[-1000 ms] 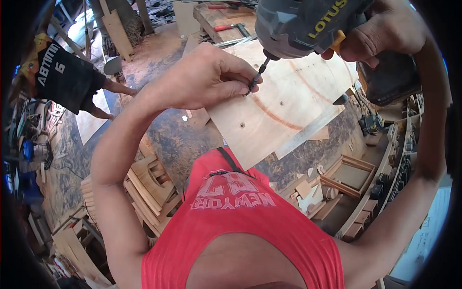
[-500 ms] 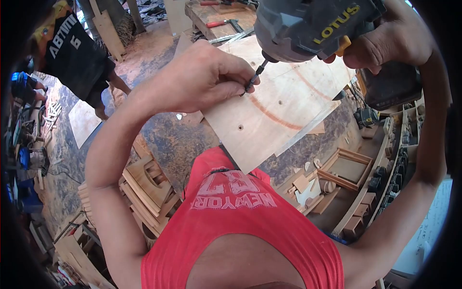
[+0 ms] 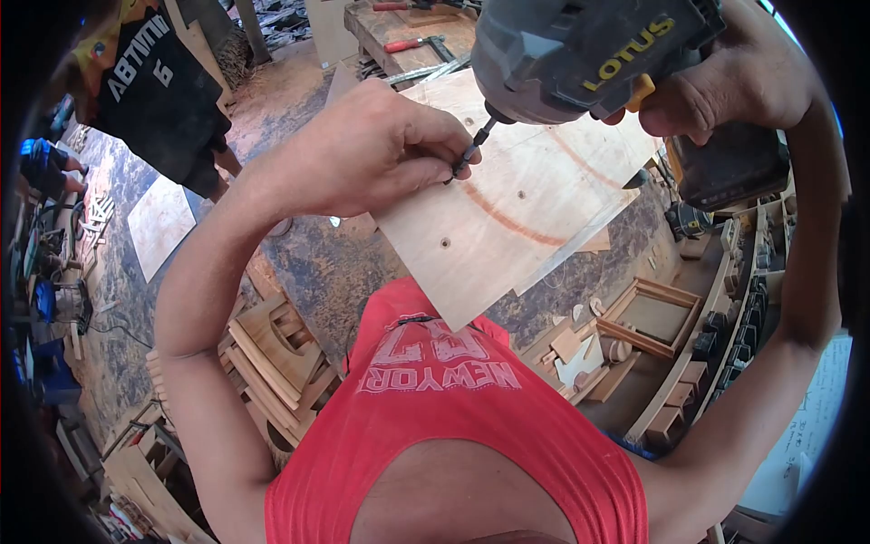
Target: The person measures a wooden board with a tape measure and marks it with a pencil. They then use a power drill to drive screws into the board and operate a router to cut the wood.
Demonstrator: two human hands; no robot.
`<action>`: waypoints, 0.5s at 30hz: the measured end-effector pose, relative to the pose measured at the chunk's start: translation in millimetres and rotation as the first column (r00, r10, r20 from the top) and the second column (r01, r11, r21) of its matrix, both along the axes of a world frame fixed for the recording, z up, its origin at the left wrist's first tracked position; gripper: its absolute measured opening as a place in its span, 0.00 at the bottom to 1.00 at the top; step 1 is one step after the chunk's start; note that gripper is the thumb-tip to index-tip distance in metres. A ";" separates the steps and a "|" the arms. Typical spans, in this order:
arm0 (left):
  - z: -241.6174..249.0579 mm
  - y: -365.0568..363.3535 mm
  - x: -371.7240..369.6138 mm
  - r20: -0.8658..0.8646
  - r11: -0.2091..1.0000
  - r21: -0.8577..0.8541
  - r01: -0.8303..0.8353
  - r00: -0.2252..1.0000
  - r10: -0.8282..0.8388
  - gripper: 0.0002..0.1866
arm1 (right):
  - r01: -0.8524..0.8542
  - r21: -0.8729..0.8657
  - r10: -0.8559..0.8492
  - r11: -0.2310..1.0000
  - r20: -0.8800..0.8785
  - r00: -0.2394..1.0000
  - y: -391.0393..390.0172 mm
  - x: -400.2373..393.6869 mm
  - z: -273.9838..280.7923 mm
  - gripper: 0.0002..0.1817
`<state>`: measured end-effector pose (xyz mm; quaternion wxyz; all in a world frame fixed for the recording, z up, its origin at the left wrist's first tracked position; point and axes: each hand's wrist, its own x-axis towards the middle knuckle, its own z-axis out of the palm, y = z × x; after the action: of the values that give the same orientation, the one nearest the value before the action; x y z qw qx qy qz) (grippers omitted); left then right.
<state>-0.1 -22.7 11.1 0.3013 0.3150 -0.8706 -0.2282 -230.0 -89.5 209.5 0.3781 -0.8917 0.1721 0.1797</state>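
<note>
My right hand (image 3: 725, 91) is wrapped round the handle of a dark cordless impact driver (image 3: 562, 68) marked LOTUS, its thumb near the yellow switch. A black driver bit (image 3: 484, 132) points down and left from the chuck. At the bit's tip, my left hand (image 3: 385, 150) pinches what looks like a small dark screw (image 3: 450, 179), mostly hidden by the fingers. Both hands are above a pale plywood sheet (image 3: 489, 263), which has a reddish-brown curved mark and several dark-rimmed holes.
A workbench (image 3: 399, 45) with red-handled clamps (image 3: 408, 44) stands beyond the sheet. Cut wooden pieces (image 3: 272, 354) are stacked at lower left. At right, a wooden frame (image 3: 648, 317) lies near a rack of dark tools (image 3: 725, 344). A person in a black jersey (image 3: 159, 109) is at upper left.
The driver, plywood and my left hand appear slightly farther left in view. My grips stay the same. The person in the black jersey has shifted to the right.
</note>
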 end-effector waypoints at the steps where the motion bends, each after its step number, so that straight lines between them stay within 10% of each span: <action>1: 0.6 0.8 0.0 0.009 1.000 0.007 -0.007 1.000 0.007 0.07 | -0.006 0.010 0.006 1.000 -0.004 1.000 -0.2 1.2 0.9 0.24; 15: 1.1 3.8 2.8 0.039 1.000 0.011 -0.016 0.999 0.015 0.07 | 0.128 -0.029 -0.129 0.991 -0.049 0.990 14.0 8.4 8.3 0.24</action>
<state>2.7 -18.9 12.2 0.2841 0.3279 -0.8725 -0.2248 -221.6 -75.5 217.8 0.3731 -0.8786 0.2410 0.1753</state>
